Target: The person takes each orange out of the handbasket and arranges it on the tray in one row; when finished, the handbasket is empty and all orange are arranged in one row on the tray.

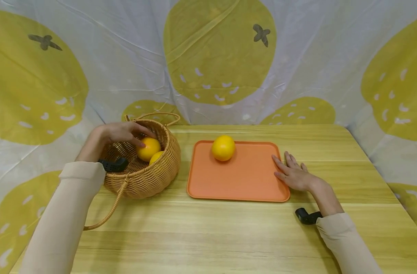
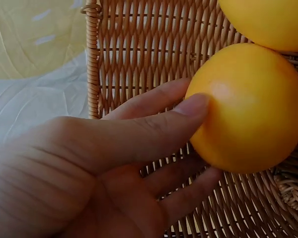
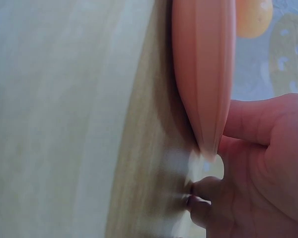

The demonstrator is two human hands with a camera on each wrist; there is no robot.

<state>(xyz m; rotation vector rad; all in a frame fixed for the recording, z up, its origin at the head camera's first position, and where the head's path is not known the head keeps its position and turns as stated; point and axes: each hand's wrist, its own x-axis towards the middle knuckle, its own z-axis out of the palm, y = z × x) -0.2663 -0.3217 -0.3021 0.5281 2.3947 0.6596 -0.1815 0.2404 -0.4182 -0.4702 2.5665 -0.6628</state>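
Observation:
Inside the wicker basket, my left hand holds an orange. The thumb presses its near side, and the fingers reach around behind and below it. A second orange lies against that one in the basket, partly behind the rim in the head view. My right hand rests at the right edge of the coral tray, fingers extended. Its thumb and a finger lie over the rim; other fingertips reach down to the table beside it. A third orange sits near the tray's far edge.
Two tall handles are fixed to the basket; the near handle hangs down to the wooden table. A lemon-print cloth hangs behind the table and along its sides. Each wrist carries a black device.

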